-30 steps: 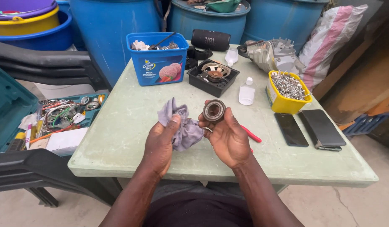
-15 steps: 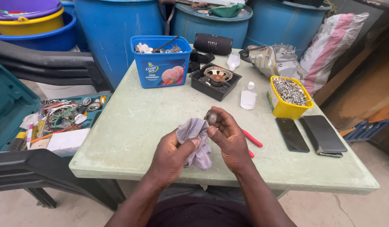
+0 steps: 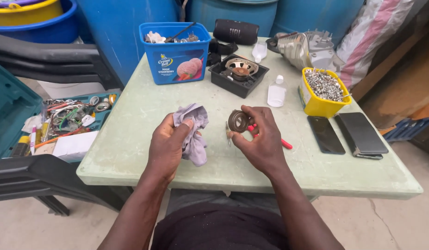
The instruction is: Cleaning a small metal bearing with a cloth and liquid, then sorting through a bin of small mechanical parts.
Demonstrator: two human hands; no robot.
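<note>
Even soft daylight, sharp focus, faint shadows

Bare forearms, no sleeves, no gloves; dark garment at lap, grey beneath.

Informal repair workshop, prob. outdoors. Bench (image 3: 131,139) w/ yellow tub of screws (image 3: 322,92), tool tray (image 3: 71,115). Blue drums (image 3: 126,28) behind.

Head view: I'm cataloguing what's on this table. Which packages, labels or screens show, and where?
Ice-cream tub: far left of table, blue rectangular box, pink-scoop picture label.
Two phones: right edge, flat black slabs, dark screens.
Yellow tub: behind phones, full of small metal parts.
Small bottle: table centre, clear, white cap.
</note>
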